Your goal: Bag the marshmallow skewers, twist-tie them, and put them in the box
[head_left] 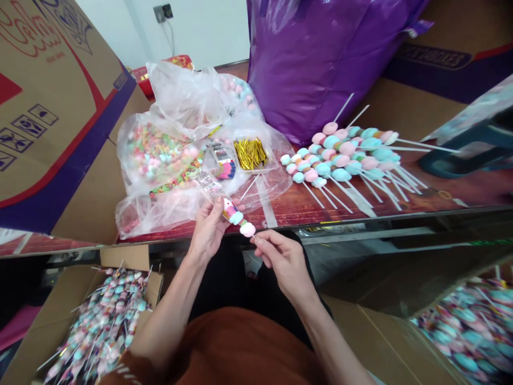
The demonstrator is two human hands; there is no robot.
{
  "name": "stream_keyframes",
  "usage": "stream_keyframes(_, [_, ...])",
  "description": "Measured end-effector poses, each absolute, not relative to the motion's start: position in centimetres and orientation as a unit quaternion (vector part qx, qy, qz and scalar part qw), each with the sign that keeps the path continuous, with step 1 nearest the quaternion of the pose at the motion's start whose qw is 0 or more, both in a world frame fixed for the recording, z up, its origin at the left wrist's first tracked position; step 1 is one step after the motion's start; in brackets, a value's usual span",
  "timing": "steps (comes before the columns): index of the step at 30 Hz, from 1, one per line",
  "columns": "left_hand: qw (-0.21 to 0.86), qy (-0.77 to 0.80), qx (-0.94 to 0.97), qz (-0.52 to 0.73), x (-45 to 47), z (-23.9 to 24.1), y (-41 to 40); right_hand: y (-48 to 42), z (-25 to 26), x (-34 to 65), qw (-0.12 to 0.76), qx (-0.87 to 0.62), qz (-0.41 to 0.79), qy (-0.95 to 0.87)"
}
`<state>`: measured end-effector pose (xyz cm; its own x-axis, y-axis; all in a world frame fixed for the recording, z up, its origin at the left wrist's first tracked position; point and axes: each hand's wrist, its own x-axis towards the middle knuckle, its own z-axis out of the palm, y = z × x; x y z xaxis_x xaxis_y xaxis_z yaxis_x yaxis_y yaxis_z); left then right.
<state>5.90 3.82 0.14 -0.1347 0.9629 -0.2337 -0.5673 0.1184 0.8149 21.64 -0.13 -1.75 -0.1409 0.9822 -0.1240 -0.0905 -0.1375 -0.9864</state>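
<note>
My left hand (209, 227) is closed round a clear printed sleeve (210, 188) at the table's front edge. A marshmallow skewer (239, 220) with pink, blue and white pieces sticks partly out of the sleeve's mouth. My right hand (280, 259) pinches the skewer's stick just below the white marshmallow. Both hands hover over my lap, in front of the red-brown table (304, 206). A pile of bare marshmallow skewers (344, 155) lies on the table to the right.
Clear plastic bags of coloured sweets (160, 155) and a tray of gold twist ties (250, 154) lie behind my hands. A purple bag (320, 59) stands at the back. Cardboard boxes flank the table; one box (108, 315) at lower left holds several wrapped skewers.
</note>
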Motion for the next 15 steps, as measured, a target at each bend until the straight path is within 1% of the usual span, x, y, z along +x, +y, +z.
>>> stream_keyframes(2, [0.616,0.425,0.235,0.62,6.1,0.2,3.7,0.1,-1.7,21.1,0.459,-0.452,0.646,-0.41])
stream_keyframes(4, [0.611,0.427,0.238,0.622,6.1,0.3,3.7,0.3,-1.6,20.4,0.463,-0.436,0.671,-0.38])
stream_keyframes(6, [0.606,0.432,0.242,0.623,5.8,0.4,3.7,0.3,-1.5,20.1,0.461,-0.429,0.669,-0.394])
stream_keyframes(9, [0.603,0.44,0.245,0.618,5.2,0.7,3.9,0.0,-1.4,20.2,0.446,-0.44,0.628,-0.462])
stream_keyframes(11, [0.609,0.443,0.247,0.609,5.0,0.7,3.9,-0.2,-1.4,20.6,0.441,-0.447,0.619,-0.471])
stream_keyframes(13, [0.618,0.443,0.25,0.599,5.3,0.6,3.8,-0.2,-1.3,20.7,0.446,-0.43,0.662,-0.422])
stream_keyframes(15, [0.625,0.442,0.253,0.592,5.9,0.4,3.6,0.0,-1.2,20.4,0.438,-0.385,0.733,-0.349])
